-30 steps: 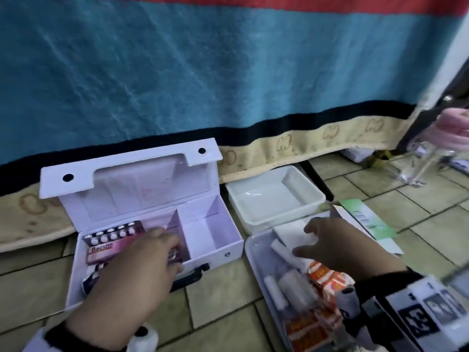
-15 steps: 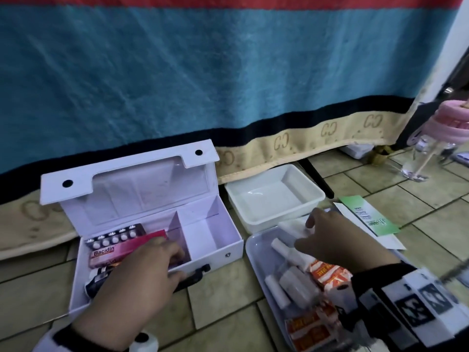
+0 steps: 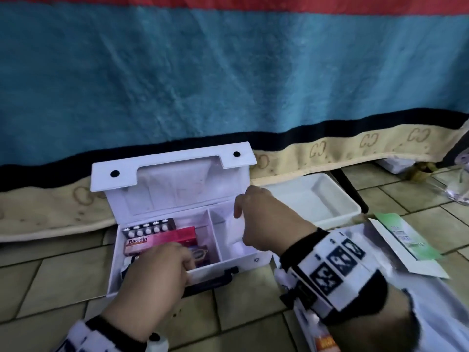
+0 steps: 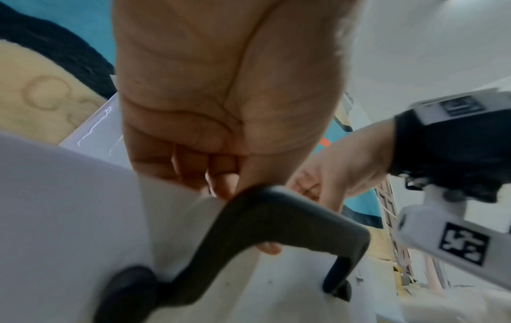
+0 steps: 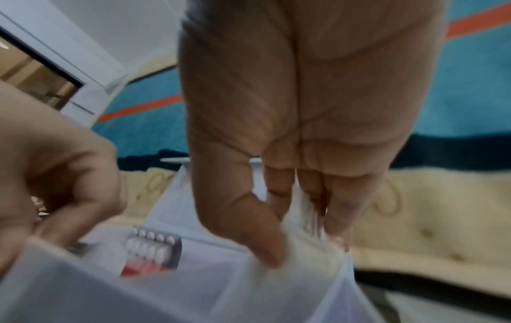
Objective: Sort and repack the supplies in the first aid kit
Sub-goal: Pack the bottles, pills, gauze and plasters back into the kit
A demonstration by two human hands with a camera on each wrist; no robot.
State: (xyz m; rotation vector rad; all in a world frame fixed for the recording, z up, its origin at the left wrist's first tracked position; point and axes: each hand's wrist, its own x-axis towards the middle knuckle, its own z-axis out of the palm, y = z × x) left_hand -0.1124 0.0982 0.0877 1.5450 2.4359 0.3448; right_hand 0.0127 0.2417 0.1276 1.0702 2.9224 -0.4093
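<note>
An open white kit (image 3: 243, 260) sits on a tiled floor (image 3: 50, 280), its lid (image 3: 172, 174) standing up against a hanging blue blanket (image 3: 228, 72). A divider splits the kit into a left and a right compartment.

The right hand (image 3: 264, 222) reaches over the right compartment. Its thumb and fingers pinch a white gauze pad (image 3: 234, 231), which hangs down into that compartment. In the right wrist view the thumb presses the pad (image 5: 304, 247) against the fingers.

The left hand (image 3: 162, 268) rests at the kit's front wall over the left compartment, fingers curled over the rim, thumb on the outside near the black handle (image 4: 276, 229). It grips the wall.

In the left compartment, just beyond the left hand, lie a pink box (image 3: 160, 241) and a pill strip (image 3: 149, 227) behind it.

Right of the kit, an empty-looking white tray (image 3: 350, 212) stands near the blanket. A green-and-white leaflet (image 3: 406, 237) lies on the floor further right.
</note>
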